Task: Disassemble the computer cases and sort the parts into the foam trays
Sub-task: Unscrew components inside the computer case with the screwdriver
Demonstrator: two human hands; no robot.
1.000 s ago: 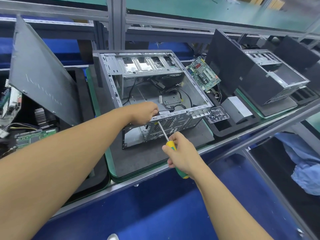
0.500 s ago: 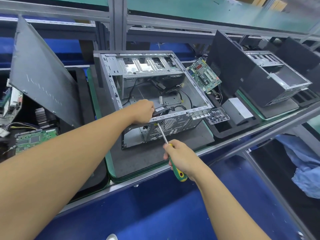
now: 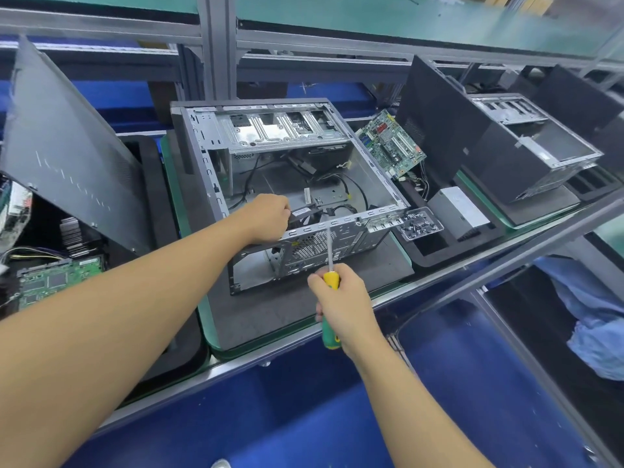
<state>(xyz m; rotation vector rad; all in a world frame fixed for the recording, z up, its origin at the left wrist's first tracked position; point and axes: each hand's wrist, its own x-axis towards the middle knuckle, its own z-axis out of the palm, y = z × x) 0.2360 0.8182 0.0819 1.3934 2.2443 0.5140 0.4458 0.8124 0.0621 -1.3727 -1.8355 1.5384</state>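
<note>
The open grey metal computer case (image 3: 202, 153) lies on its side on a dark grey foam pad (image 3: 270, 315) in the middle of the surface, its open face turned up and its perforated rear panel towards the person.

The left grip (image 3: 266, 217) reaches over the case's near rim into the interior. Its fingers are curled tight and it rests against a black labelled part (image 3: 301, 213) just inside that rim. The fingertips are hidden, so I cannot tell whether it actually has hold of that part.

The right grip (image 3: 341, 305) is just in front of the case, over the foam pad. It is wrapped fully round the yellow-and-green handle of a screwdriver (image 3: 329, 251). The steel shaft runs up and away from the grip across the rear panel, and its tip meets the case's top rear edge, a little to the right of the left grip.

A green motherboard (image 3: 388, 143) leans just beside the case's right wall. In front of it, a clear plastic box of screws (image 3: 418, 222) touches the case's near right corner, and a grey power supply box (image 3: 459, 207) sits in a black foam tray (image 3: 435, 255). A dark grey side panel (image 3: 67, 157) stands tilted to the left of the case.
</note>
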